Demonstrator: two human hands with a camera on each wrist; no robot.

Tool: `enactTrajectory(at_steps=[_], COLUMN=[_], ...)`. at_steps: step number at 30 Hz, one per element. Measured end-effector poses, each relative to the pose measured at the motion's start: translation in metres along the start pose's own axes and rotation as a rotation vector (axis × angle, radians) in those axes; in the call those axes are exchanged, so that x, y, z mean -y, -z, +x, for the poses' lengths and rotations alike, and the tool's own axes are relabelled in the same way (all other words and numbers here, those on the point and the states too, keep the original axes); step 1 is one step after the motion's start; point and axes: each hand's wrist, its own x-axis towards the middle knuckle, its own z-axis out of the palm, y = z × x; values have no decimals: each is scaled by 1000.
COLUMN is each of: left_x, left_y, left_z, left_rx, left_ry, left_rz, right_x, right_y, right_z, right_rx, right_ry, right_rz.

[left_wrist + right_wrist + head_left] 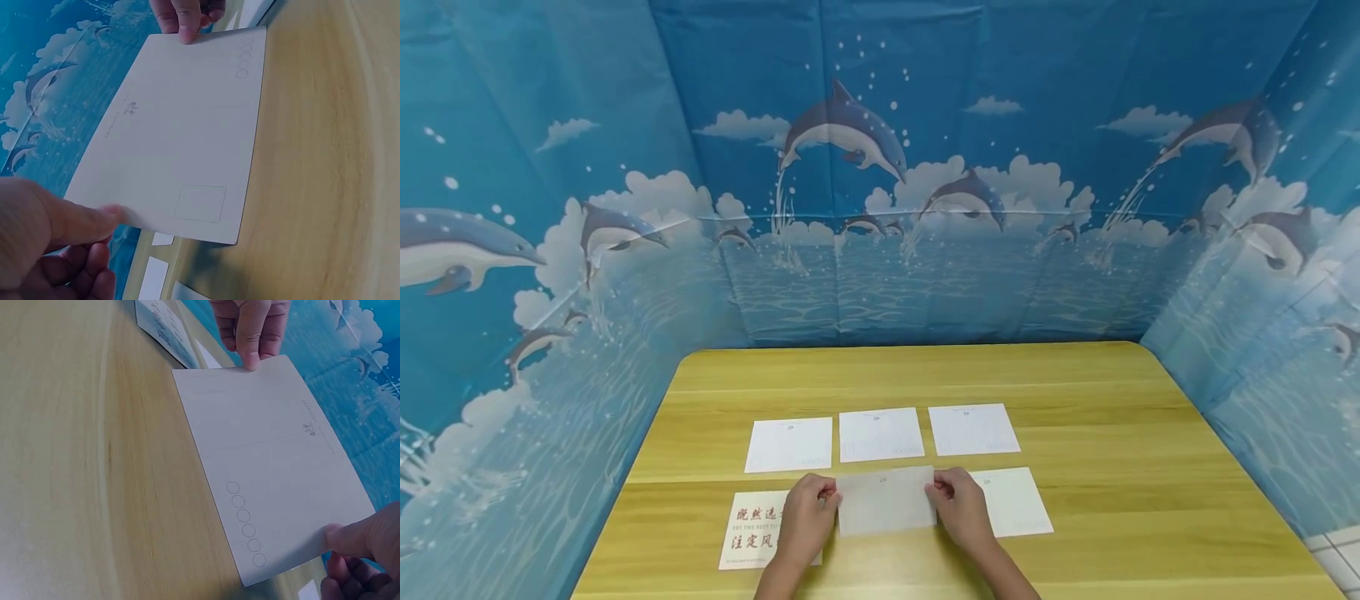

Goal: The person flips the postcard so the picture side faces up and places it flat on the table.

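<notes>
Above the table, a postcard (886, 502) is held up by its two short ends. Its pale back shows a small logo, a row of circles and a stamp box. My left hand (808, 515) pinches the left end between thumb and fingers. At the opposite end, my right hand (962, 508) pinches the card the same way; its thumb lies on the printed back in the right wrist view. Under my left hand lies a card with red Chinese characters (752, 533), partly hidden by that hand. Beside my right hand rests another blank-backed card (1015, 502).
Three white cards (788, 445), (881, 434), (973, 429) form a row farther back on the wooden table (1120, 467). A blue curtain with dolphins (925, 275) hangs behind the table and along both sides.
</notes>
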Motion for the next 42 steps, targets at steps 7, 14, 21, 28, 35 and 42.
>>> enactTrajectory(at_steps=[7, 14, 21, 28, 35, 42], left_x=[0, 3, 6, 6, 7, 7], left_y=[2, -1, -2, -2, -3, -3], left_z=[-3, -12, -17, -21, -27, -34], left_rx=[9, -71, -108, -119, -172, -123], left_ry=[-47, -139, -188, -187, -198, -98], left_rz=[-8, -13, -8, -14, -73, -186], right_x=[1, -1, -1, -2, -1, 0], right_y=[4, 5, 7, 10, 11, 14], right_z=[-6, -13, -19, -22, -27, -31], right_rx=[-79, -153, -180, -196, -212, -184], right_ry=[124, 191, 206, 254, 295, 277], right_rz=[-32, -32, -28, -16, 1, 16])
